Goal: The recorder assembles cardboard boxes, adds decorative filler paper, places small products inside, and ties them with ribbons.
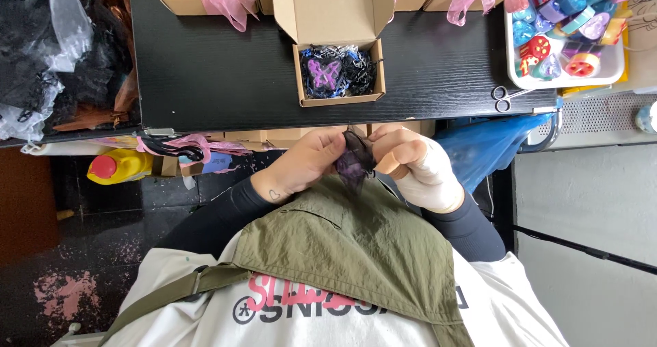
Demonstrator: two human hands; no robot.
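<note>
Left hand [309, 161] and right hand [410, 162], the right one in a thin whitish glove, close together just below the edge of the black wooden table [205, 73], above the olive-green apron [356, 251]. Fingers of both hands pinched on a small dark purple sheer fabric pouch [354, 161], held between them and hanging a little down. On the table, directly above the hands, an open brown cardboard box [339, 53] with black shredded paper and a purple butterfly-shaped piece [323, 73] inside. At right, a white tray [568, 81] full of colourful small pieces; just beside it, small metal scissors [505, 98]. Under the table at left, a yellow plastic bottle with red cap [118, 166].
</note>
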